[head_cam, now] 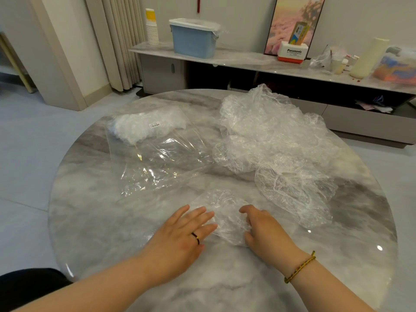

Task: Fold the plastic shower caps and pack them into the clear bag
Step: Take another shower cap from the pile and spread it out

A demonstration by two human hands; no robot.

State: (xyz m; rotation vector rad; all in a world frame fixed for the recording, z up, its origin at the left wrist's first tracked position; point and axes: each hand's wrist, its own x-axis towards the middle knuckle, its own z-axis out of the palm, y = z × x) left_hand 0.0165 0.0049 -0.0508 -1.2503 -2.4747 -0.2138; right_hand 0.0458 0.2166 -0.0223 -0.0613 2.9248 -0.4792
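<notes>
I judge the shower cap [225,210] flimsy and slippery: left hand [186,230] flat on it, right hand [263,228] clutching its edge, the best hold.

Marble table [101,210] carries clear bag [157,154] and crumpled shower caps [270,136].

A crumpled shower cap [225,212] is seen near the near edge of the round marble tabletop [101,221]; its left side is pressed flat by the straight fingers of the left hand [182,235]; its right side is gripped by the curled fingers of the right hand [263,228]; the clear bag [162,154] is laid toward the far left edge, folded white caps [139,127] being packed at its far end; a pile of loose caps [274,140] is heaped toward the far right edge.
</notes>
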